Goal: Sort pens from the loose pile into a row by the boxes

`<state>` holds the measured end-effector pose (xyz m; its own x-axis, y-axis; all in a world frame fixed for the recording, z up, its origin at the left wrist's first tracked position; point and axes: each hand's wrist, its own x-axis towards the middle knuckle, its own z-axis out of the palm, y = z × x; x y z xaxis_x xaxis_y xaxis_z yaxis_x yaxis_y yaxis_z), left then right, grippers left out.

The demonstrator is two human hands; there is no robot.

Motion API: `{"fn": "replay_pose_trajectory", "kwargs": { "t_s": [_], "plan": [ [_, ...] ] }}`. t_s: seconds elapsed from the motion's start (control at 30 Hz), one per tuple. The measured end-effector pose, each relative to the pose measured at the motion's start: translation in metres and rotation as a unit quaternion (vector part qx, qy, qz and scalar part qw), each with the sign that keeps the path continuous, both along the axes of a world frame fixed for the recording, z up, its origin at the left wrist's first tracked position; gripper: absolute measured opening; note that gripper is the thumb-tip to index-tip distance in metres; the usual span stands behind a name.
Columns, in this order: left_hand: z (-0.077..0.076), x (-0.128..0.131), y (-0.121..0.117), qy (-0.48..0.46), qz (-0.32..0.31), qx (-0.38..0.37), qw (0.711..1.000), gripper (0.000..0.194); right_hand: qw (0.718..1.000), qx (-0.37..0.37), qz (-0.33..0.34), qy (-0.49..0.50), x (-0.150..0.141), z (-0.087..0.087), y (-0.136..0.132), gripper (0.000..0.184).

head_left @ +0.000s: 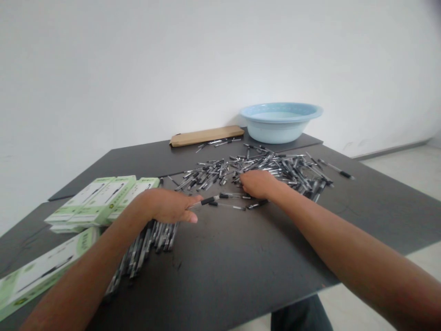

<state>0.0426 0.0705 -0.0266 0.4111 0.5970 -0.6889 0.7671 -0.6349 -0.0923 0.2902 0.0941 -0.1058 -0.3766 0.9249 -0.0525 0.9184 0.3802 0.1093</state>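
My left hand (172, 206) pinches a black-capped clear pen (207, 201) between thumb and fingers, its dark end pointing right. Below that hand, pens (161, 236) lie side by side in a row on the dark table, partly covered by my forearm. At the near edge of a loose heap of pens (275, 165), my right hand (258, 184) is curled with fingertips down. What its fingers hold, if anything, is hidden. Between both hands, a few single pens (227, 206) lie on the tabletop.
Green-and-white pen boxes (103, 195) are stacked at the left, with another box (51, 271) nearer me. A light blue basin (280, 124) stands at the back right. Beside it is a flat brown cardboard piece (206, 136). The table (220, 266) meets a white wall behind.
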Motion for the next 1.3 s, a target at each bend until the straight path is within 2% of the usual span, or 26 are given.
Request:
{"fn": "replay_pose_trajectory", "kwargs": {
  "t_s": [0.23,0.47,0.53,0.6,0.67,0.73,0.8,0.9,0.97,1.03,1.13,1.3],
  "plan": [
    [0.003,0.006,-0.008,0.003,-0.008,0.002,1.0,0.07,1.0,-0.003,0.005,0.007,-0.009,-0.001,0.003,0.026],
    [0.001,0.004,-0.007,-0.013,-0.022,0.004,1.0,0.069,0.995,0.064,-0.002,0.07,-0.009,0.004,0.01,0.029],
    [-0.001,0.002,-0.005,-0.022,-0.022,0.004,0.999,0.069,0.99,0.089,-0.011,0.109,-0.008,0.004,0.012,0.031],
    [-0.003,0.0,-0.004,-0.032,-0.023,0.003,0.999,0.069,0.971,0.127,-0.018,0.202,-0.005,0.003,0.015,0.032],
    [-0.004,-0.002,-0.003,-0.036,-0.027,0.002,0.999,0.069,0.926,0.17,-0.014,0.335,-0.001,0.0,0.018,0.033],
    [-0.003,-0.004,-0.002,-0.038,-0.03,0.008,0.999,0.068,0.862,0.178,-0.004,0.474,0.002,-0.002,0.021,0.032],
    [0.0,-0.005,-0.002,-0.036,-0.026,0.011,0.999,0.067,0.774,0.133,-0.004,0.619,0.003,-0.002,0.02,0.025],
    [0.005,-0.004,-0.002,-0.025,0.002,-0.003,1.0,0.065,0.616,0.014,0.005,0.788,0.001,0.001,0.01,0.015],
    [0.008,-0.004,-0.002,-0.024,0.016,-0.003,1.0,0.065,0.545,-0.049,0.028,0.837,-0.003,0.004,0.0,0.017],
    [0.009,-0.004,-0.001,-0.026,0.019,0.003,0.999,0.062,0.511,-0.089,0.046,0.854,-0.008,0.007,-0.01,0.019],
    [0.008,-0.006,0.001,-0.035,0.014,0.005,0.999,0.058,0.492,-0.121,0.056,0.861,-0.015,0.011,-0.02,0.023],
    [0.005,-0.01,0.004,-0.051,0.013,0.001,0.999,0.063,0.459,-0.143,0.064,0.875,-0.023,0.013,-0.026,0.025]
  ]
}}
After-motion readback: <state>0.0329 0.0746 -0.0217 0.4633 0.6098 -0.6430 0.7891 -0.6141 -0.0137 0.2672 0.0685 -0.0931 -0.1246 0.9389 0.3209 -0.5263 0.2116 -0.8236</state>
